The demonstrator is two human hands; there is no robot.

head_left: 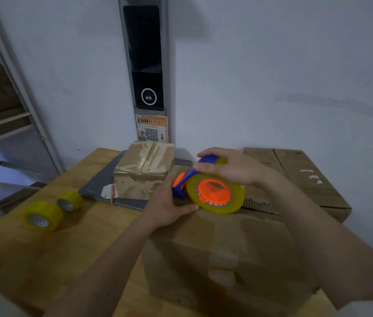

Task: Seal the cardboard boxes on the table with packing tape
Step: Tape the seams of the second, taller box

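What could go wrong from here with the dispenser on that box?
1. The left hand lies right by the front end of the tape dispenser, so fingers may catch on it.
2. The big box has a ragged top edge, so tape may bond poorly.
3. The right hand grips from above only, so the dispenser could skew.

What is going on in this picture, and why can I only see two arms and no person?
The camera sits on the person's head and looks down, so you see only their own arms. They stand at a wooden table. The right hand grips a blue and orange tape holder loaded with a big yellowish roll of sticky tape. The left hand rests on the top edge of a big cardboard box, beside the roll. The tape is for closing boxes. Behind sits a small box already shiny with tape, and another large box on the right. Two spare tape rolls lie on the table to the left.
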